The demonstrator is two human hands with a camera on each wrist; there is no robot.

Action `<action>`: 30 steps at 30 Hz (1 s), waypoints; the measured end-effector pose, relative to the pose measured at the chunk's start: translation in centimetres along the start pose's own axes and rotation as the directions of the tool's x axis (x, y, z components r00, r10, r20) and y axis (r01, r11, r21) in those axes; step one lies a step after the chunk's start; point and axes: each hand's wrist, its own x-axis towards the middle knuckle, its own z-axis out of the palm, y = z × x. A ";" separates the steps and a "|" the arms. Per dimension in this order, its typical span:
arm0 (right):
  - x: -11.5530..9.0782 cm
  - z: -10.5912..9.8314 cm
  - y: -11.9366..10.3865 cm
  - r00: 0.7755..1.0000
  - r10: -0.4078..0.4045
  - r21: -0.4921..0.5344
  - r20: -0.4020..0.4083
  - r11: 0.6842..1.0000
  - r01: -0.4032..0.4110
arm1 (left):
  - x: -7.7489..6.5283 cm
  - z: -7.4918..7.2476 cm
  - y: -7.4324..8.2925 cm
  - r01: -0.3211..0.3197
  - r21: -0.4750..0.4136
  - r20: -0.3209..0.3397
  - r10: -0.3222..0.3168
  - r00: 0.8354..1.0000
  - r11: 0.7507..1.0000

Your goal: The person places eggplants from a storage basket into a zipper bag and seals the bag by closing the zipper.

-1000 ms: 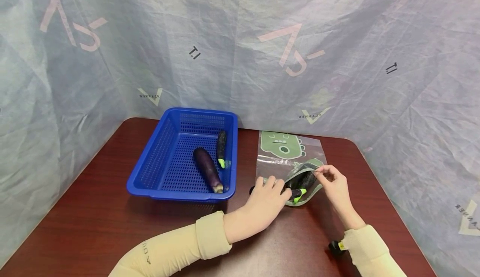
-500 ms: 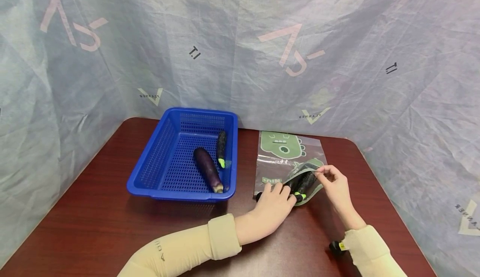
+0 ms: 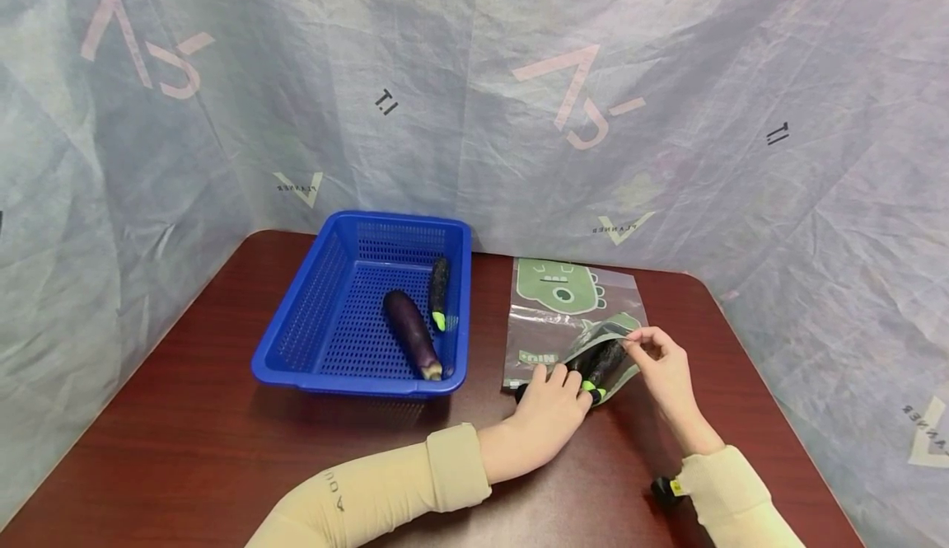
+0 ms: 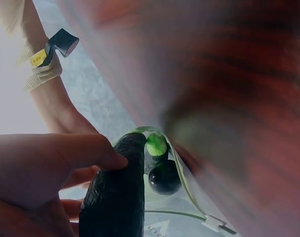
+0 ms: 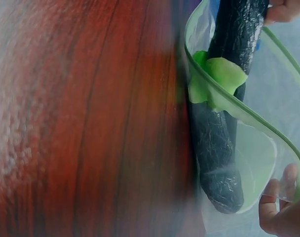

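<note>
My left hand point(image 3: 544, 424) grips a dark, bumpy cucumber point(image 4: 115, 197) with a bright green stem end, at the mouth of a clear zip bag point(image 3: 534, 330) printed in green. In the right wrist view the stem end reaches past the bag's green rim. Thumb and fingers of my right hand point(image 3: 663, 375) pinch the bag's rim at its right side, holding the mouth apart. Inside lies another dark cucumber point(image 5: 214, 148) with a green stem. A glossy, dark, rounded end point(image 4: 165, 177) also shows in the bag in the left wrist view.
Left of the bag stands a blue perforated basket point(image 3: 356, 387). It holds a purple eggplant point(image 3: 408, 330) and a dark cucumber point(image 3: 438, 288). A grey printed sheet point(image 3: 474, 119) hangs behind the brown table point(image 3: 170, 416). A white slider point(image 4: 214, 223) sits on the bag's zip.
My left hand has moved right with the cucumber, whose green stem end has gone farther into the bag mouth. My right hand stays at the rim.
</note>
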 end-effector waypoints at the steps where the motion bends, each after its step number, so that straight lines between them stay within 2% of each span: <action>1: 0.0 0.0 -0.1 1.000 -0.001 0.000 0.004 1.000 0.001 | 0.0 0.0 0.0 0.002 0.003 0.003 -0.002 1.000 1.000; 7: -0.6 -0.1 -2.4 0.999 0.008 0.020 0.032 1.000 -0.008 | 0.0 0.2 0.0 0.033 0.022 -0.027 -0.032 0.999 0.999; 13: -0.9 -0.1 -3.7 0.999 0.026 0.011 0.034 1.000 -0.027 | 0.2 0.2 0.4 0.051 0.025 0.025 -0.052 0.998 0.998; 17: -0.8 0.0 -3.2 0.999 0.027 0.015 0.031 1.000 -0.028 | 0.4 0.5 0.8 0.055 0.013 0.055 -0.055 0.997 0.998; 24: -0.1 0.0 -0.6 1.000 0.025 0.027 0.017 0.999 -0.026 | 0.6 1.4 1.4 0.071 0.008 0.048 -0.072 0.996 0.997; 30: 0.1 0.2 0.2 1.000 0.015 0.013 0.009 1.000 -0.015 | 1.0 1.9 1.9 0.083 0.004 0.093 -0.083 0.992 0.997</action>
